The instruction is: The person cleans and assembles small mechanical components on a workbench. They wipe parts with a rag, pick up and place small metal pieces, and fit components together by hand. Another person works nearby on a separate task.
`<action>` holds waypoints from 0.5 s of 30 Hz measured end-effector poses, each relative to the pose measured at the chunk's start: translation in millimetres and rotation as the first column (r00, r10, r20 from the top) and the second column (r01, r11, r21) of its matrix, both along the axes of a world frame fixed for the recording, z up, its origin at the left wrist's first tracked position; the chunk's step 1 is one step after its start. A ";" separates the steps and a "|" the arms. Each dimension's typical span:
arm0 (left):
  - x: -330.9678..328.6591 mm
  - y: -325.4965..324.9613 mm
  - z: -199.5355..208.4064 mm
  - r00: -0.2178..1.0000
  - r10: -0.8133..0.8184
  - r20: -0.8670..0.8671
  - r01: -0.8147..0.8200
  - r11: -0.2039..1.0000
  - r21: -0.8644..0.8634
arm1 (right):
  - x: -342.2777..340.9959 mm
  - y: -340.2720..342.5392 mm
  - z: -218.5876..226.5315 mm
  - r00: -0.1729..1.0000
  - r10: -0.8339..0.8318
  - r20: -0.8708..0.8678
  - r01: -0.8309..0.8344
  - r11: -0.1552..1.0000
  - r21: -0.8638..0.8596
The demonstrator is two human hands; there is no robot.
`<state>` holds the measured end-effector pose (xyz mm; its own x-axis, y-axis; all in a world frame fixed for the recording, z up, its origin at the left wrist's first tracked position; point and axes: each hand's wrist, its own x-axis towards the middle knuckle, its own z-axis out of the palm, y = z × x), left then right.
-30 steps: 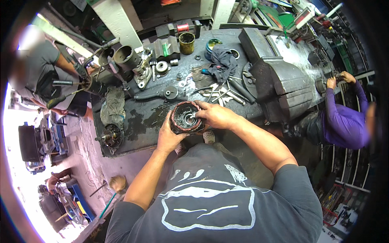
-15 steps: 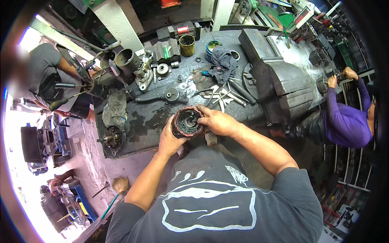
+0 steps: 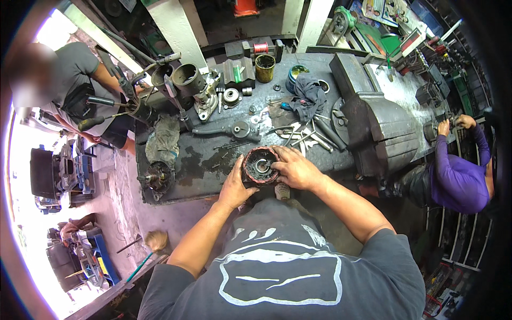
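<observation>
round part: a dark ring-shaped piece [image 3: 246, 169] with a reddish, rough rim and a pale inner ring [image 3: 262, 166], held up between both hands at the near edge of the counter [image 3: 186, 188], its opening facing up.
left grip: the left hand [image 3: 233, 188] is curled round the left side of the piece, fingers bent and closed on its outer wall, thumb toward the lower side.
right grip: the right hand [image 3: 300, 169] is closed on the right side, fingers bent over the rim, fingertips at the opening; whether they touch the pale inner ring i cannot tell.
beyond the hands: a long-handled tool with a round head [image 3: 241, 129] lies on the counter, with a heap of pliers-like tools [image 3: 305, 137] to its right.
farther back: a dark rag [image 3: 310, 97] beside a blue-green tin [image 3: 291, 81], a yellowish can [image 3: 265, 68] and a toothed round part [image 3: 231, 97].
counter, left end: a grey cloth [image 3: 163, 140], and near it a dirty flanged part [image 3: 159, 178].
counter, right: a big grey metal block [image 3: 386, 130].
far right: a co-worker in purple sleeves [image 3: 460, 184], both hands at a metal piece.
</observation>
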<state>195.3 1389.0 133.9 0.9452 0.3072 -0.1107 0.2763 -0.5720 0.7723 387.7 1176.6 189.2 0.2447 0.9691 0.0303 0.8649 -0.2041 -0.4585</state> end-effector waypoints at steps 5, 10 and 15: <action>5.4 -7.7 -5.1 0.999 0.041 0.004 -0.041 0.999 -0.009 | -5.9 5.1 18.8 0.995 -0.064 -0.079 0.060 0.997 -0.047; 4.6 -11.5 -11.4 0.994 0.094 0.049 -0.089 0.991 -0.099 | -19.7 43.6 45.3 0.980 -0.191 0.062 0.175 0.964 0.203; -0.1 -16.1 -13.0 0.998 0.062 -0.002 -0.062 0.998 0.028 | -46.7 78.7 27.9 0.965 -0.152 0.216 0.168 0.984 -0.058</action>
